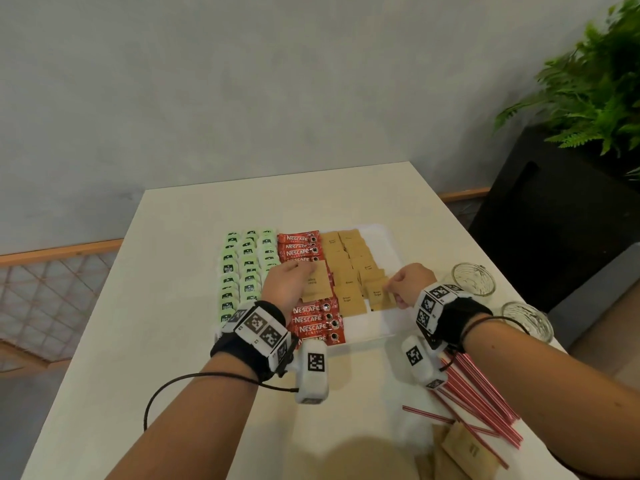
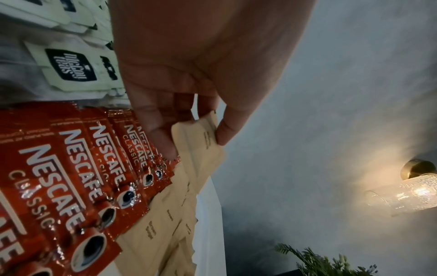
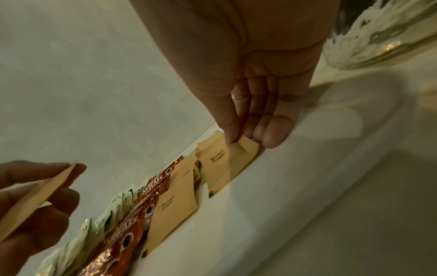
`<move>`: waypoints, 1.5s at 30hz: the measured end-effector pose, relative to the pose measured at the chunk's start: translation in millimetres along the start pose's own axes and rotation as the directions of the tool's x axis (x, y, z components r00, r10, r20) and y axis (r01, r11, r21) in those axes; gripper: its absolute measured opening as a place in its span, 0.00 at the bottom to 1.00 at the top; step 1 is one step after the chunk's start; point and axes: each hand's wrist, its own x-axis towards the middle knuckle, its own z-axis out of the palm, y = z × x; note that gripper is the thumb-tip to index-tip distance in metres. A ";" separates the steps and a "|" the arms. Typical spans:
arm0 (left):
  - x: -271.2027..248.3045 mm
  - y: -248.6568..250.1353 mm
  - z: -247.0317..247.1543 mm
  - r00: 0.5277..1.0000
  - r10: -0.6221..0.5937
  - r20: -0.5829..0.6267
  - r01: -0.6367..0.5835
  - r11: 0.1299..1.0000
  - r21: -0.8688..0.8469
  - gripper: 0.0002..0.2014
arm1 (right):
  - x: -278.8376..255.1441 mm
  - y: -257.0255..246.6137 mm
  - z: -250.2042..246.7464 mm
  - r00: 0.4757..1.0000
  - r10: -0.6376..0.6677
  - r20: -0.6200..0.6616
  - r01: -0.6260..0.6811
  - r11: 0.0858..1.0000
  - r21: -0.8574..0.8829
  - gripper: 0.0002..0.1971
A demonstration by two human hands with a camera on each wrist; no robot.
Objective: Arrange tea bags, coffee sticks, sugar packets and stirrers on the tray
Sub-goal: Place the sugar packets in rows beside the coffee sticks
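Note:
A white tray (image 1: 381, 233) carries columns of green tea bags (image 1: 247, 268), red coffee sticks (image 1: 301, 245) and brown sugar packets (image 1: 349, 268). My left hand (image 1: 292, 277) hovers over the coffee sticks and pinches a small stack of brown sugar packets (image 1: 317, 284) between thumb and fingers; the same held stack (image 2: 201, 142) shows in the left wrist view. My right hand (image 1: 403, 287) pinches the corner of one sugar packet (image 1: 377, 294) lying in the right column; that packet (image 3: 227, 164) lies flat on the tray. Red-striped stirrers (image 1: 481, 396) lie on the table near my right forearm.
Two empty glasses (image 1: 472, 278) (image 1: 528, 320) stand right of the tray. More loose sugar packets (image 1: 464, 448) lie at the near table edge. A bare strip of tray (image 1: 388, 317) sits right of the sugar columns. A potted fern (image 1: 595, 81) stands beyond the table.

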 end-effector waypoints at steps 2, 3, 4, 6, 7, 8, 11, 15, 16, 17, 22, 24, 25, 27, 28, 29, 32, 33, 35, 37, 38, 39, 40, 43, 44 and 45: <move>0.9 -0.8 -0.5 1.000 -0.008 0.016 0.008 1.000 -0.005 0.07 | -0.9 -2.3 -0.5 1.000 -0.004 0.009 0.005 0.999 -0.041 0.10; 1.0 -1.1 -1.0 1.000 -0.015 0.021 0.016 1.000 -0.005 0.07 | -3.0 -3.4 -2.1 1.000 -0.014 -0.001 0.014 0.998 -0.067 0.11; 0.2 -1.0 -1.6 0.999 -0.021 0.028 0.021 1.000 -0.006 0.08 | -4.7 -3.8 -4.4 0.999 -0.040 -0.025 0.038 0.995 -0.091 0.10; -0.4 -1.5 -2.2 0.998 -0.019 0.057 0.020 1.000 -0.004 0.09 | -11.8 -4.5 -9.1 0.988 -0.127 -0.088 0.118 0.987 -0.105 0.10; -1.4 -1.6 -2.1 0.997 -0.013 0.075 0.013 1.000 -0.002 0.09 | -16.7 -5.9 -10.6 0.980 -0.171 -0.104 0.163 0.983 -0.078 0.12; -3.0 -1.3 -1.3 0.996 -0.006 0.086 0.007 1.000 -0.005 0.09 | -21.2 -7.8 -11.0 0.973 -0.207 -0.098 0.207 0.978 -0.015 0.13; -6.0 -0.8 7.1 0.998 0.015 0.066 -0.011 0.998 -0.054 0.09 | -39.3 -19.3 -8.4 0.959 -0.280 0.039 0.262 0.932 0.250 0.14; -14.5 -0.7 25.4 0.998 0.051 0.033 -0.045 0.983 -0.175 0.08 | -60.0 -32.9 -5.9 0.903 -0.369 0.220 0.273 0.888 0.370 0.13; -17.7 -0.9 29.4 0.998 0.056 0.042 -0.046 0.977 -0.210 0.08 | -62.6 -33.5 -5.4 0.888 -0.393 0.240 0.285 0.879 0.383 0.10; -20.1 -1.4 32.4 0.997 0.058 0.053 -0.044 0.971 -0.235 0.08 | -64.8 -33.8 -5.6 0.876 -0.414 0.249 0.302 0.871 0.387 0.07; -26.3 1.4 27.6 0.993 0.077 0.085 -0.060 0.982 -0.178 0.09 | -68.6 -33.8 -16.8 0.881 -0.419 0.219 0.308 0.859 0.408 0.07; -26.8 4.8 21.3 0.986 0.072 0.149 -0.052 0.990 -0.135 0.11 | -68.4 -34.6 -23.1 0.886 -0.421 0.192 0.304 0.842 0.445 0.06; -27.8 6.8 19.5 0.979 0.064 0.194 -0.047 0.995 -0.091 0.12 | -68.8 -35.2 -26.2 0.888 -0.425 0.173 0.311 0.835 0.454 0.06; -30.6 10.3 19.1 0.965 0.069 0.254 -0.085 0.995 0.050 0.10 | -68.8 -36.7 -30.6 0.894 -0.429 0.127 0.332 0.826 0.455 0.07; -31.0 11.6 20.2 0.964 0.097 0.249 -0.127 0.986 0.109 0.08 | -68.4 -37.6 -31.7 0.898 -0.428 0.103 0.340 0.823 0.456 0.08; -30.2 12.1 21.6 0.965 0.134 0.225 -0.169 0.975 0.142 0.06 | -67.4 -38.2 -32.1 0.902 -0.424 0.083 0.340 0.815 0.469 0.08; -27.5 13.4 25.2 0.968 0.196 0.157 -0.215 0.970 0.112 0.07 | -65.1 -38.9 -30.9 0.906 -0.414 0.086 0.308 0.787 0.534 0.06; -26.8 13.6 25.7 0.967 0.202 0.157 -0.220 0.969 0.109 0.09 | -64.5 -38.8 -29.9 0.905 -0.414 0.100 0.298 0.784 0.545 0.05; -24.7 12.2 25.1 0.962 0.213 0.172 -0.242 0.956 0.168 0.10 | -63.3 -37.5 -27.7 0.904 -0.415 0.105 0.296 0.783 0.546 0.05; -21.5 7.3 22.9 0.960 0.228 0.164 -0.268 0.918 0.291 0.08 | -60.6 -30.9 -23.5 0.914 -0.396 0.084 0.298 0.799 0.522 0.08; -19.9 4.6 20.7 0.959 0.243 0.145 -0.280 0.890 0.359 0.06 | -58.1 -24.7 -19.5 0.924 -0.375 0.073 0.295 0.821 0.488 0.09; -17.9 1.4 17.9 0.959 0.257 0.118 -0.283 0.867 0.411 0.04 | -55.6 -16.5 -13.9 0.935 -0.349 0.064 0.290 0.856 0.428 0.09; -16.2 -1.2 15.0 0.960 0.265 0.090 -0.277 0.855 0.440 0.03 | -53.1 -7.4 -7.3 0.946 -0.319 0.061 0.280 0.895 0.347 0.09; -11.3 -6.6 7.7 0.963 0.266 0.044 -0.255 0.847 0.466 0.04 | -49.6 13.9 11.4 0.973 -0.217 0.085 0.201 0.966 0.160 0.07; -10.1 -7.7 5.8 0.963 0.267 0.033 -0.251 0.846 0.470 0.04 | -49.9 16.8 15.3 0.977 -0.192 0.091 0.179 0.974 0.139 0.06; -9.0 -8.1 4.4 0.963 0.269 0.024 -0.249 0.846 0.471 0.04 | -49.8 18.0 18.2 0.979 -0.177 0.098 0.164 0.979 0.124 0.06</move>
